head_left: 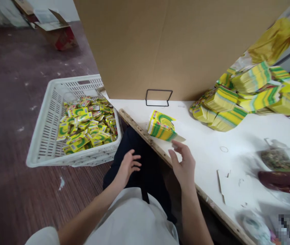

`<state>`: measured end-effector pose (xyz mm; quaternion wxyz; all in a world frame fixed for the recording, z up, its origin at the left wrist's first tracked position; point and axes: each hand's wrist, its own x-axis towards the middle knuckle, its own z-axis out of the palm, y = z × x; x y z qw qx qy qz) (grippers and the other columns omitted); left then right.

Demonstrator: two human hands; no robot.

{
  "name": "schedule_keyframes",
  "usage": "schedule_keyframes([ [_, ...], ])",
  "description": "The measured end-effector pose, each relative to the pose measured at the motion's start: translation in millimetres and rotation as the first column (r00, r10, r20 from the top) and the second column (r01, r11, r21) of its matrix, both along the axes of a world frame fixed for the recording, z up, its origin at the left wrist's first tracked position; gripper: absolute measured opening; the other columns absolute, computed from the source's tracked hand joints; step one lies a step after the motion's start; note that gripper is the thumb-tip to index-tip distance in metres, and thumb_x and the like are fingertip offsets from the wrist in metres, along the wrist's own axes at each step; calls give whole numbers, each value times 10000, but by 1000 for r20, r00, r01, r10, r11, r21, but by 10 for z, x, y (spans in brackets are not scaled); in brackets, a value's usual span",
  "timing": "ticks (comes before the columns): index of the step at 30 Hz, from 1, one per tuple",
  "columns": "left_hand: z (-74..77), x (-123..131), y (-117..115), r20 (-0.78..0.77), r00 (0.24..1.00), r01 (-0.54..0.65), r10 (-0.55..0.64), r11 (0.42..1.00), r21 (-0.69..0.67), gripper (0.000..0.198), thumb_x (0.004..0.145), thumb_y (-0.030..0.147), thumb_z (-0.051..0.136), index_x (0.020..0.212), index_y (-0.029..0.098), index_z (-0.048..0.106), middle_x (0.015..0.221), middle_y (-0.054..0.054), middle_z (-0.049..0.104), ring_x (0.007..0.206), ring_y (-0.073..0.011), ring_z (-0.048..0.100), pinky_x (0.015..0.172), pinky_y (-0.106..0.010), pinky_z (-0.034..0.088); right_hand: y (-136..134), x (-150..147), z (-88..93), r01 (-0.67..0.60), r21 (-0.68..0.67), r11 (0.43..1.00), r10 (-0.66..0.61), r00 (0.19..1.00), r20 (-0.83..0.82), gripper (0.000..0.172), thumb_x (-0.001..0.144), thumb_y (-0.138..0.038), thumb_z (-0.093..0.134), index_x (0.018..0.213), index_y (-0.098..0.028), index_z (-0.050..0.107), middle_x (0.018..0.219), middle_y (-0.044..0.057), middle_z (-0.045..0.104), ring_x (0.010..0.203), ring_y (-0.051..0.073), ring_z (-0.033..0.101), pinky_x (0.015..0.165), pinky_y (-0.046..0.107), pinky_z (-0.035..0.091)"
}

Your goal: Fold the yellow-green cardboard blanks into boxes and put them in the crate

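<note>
A tall cardboard sheet (160,44) stands at the back of a white table (198,146), with a black wire stand (159,90) at its foot. The yellow-and-green bundle (161,126) lies in front of that, near the wooden edge. From here I see the person's right hand (185,163) open, thumb and fingers apart, just beside the bundle's near end; whether they touch, I can't tell. The left hand (128,166) hangs above the lap, open and loosely curled. Left of the table, a white crate (39,126) holds yellow packets (79,127); more bundles (226,102) are heaped on the right.
</note>
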<state>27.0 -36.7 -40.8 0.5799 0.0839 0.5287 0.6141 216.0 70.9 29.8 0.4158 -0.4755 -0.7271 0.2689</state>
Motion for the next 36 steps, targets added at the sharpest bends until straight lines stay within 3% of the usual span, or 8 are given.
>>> schedule_keyframes([
  [4, 1, 320, -101, -93, 895, 433, -436, 900, -48, 577, 744, 601, 758, 1093, 152, 659, 924, -76, 689, 721, -140, 613, 660, -272, 469, 438, -91, 135, 140, 213, 967, -159, 984, 75, 228, 928, -328, 608, 1116, -199, 618, 1069, 100, 703, 939, 233, 646, 827, 393, 544],
  [8, 15, 393, -43, -159, 833, 537, -530, 844, -1, 576, 684, 577, 813, 1047, 160, 654, 844, -27, 655, 704, -121, 588, 691, -286, 473, 812, -248, 87, 57, 173, 983, -108, 947, 304, 268, 894, -278, 612, 1143, -180, 592, 1045, 124, 705, 941, 275, 625, 857, 438, 496],
  [16, 7, 182, 77, -267, 868, 440, -418, 898, 26, 556, 703, 564, 804, 1052, 161, 645, 843, -11, 639, 712, -118, 594, 698, -293, 475, 895, -350, -37, -5, 166, 986, -64, 912, 406, 291, 884, -223, 563, 1169, -167, 542, 1008, 141, 646, 958, 312, 559, 888, 465, 426],
  [23, 16, 253, 107, -242, 867, 460, -436, 886, 50, 560, 696, 567, 813, 1043, 157, 657, 850, -23, 654, 711, -122, 609, 701, -299, 504, 972, -305, -18, 155, 151, 976, -210, 846, 490, 234, 835, -379, 682, 922, -171, 620, 961, 160, 616, 911, 322, 528, 839, 473, 418],
  [29, 13, 229, 128, -235, 868, 472, -438, 875, 111, 619, 690, 584, 816, 1111, 162, 646, 929, -56, 657, 752, -131, 609, 740, -314, 505, 783, -345, 167, 169, 31, 985, -170, 942, 288, 222, 817, -348, 660, 858, -225, 480, 813, 35, 616, 750, 228, 567, 743, 367, 446],
  [31, 70, 204, 144, -166, 915, 400, -369, 887, 230, 755, 619, 611, 852, 1201, 197, 609, 1058, -92, 660, 823, -172, 639, 741, -330, 519, 536, -383, 177, 87, -42, 995, -79, 983, 164, 216, 820, -347, 646, 861, -233, 468, 802, 8, 617, 677, 189, 562, 685, 329, 450],
  [33, 172, 170, 169, -76, 980, 200, -185, 916, 349, 843, 598, 682, 821, 1262, 228, 568, 1199, -123, 632, 981, -248, 647, 782, -369, 533, 213, -436, 124, -112, -130, 985, 121, 991, 64, 192, 812, -313, 655, 859, -229, 489, 817, 5, 629, 665, 166, 565, 659, 299, 460],
  [36, 370, 102, 221, 9, 998, -58, 59, 911, 409, 747, 710, 766, 651, 1202, 208, 579, 1164, -127, 639, 1095, -300, 614, 859, -422, 522, -281, -534, -32, -441, -319, 839, 438, 895, -87, 120, 802, -227, 646, 784, -220, 527, 748, -12, 605, 644, 143, 555, 621, 264, 454],
])
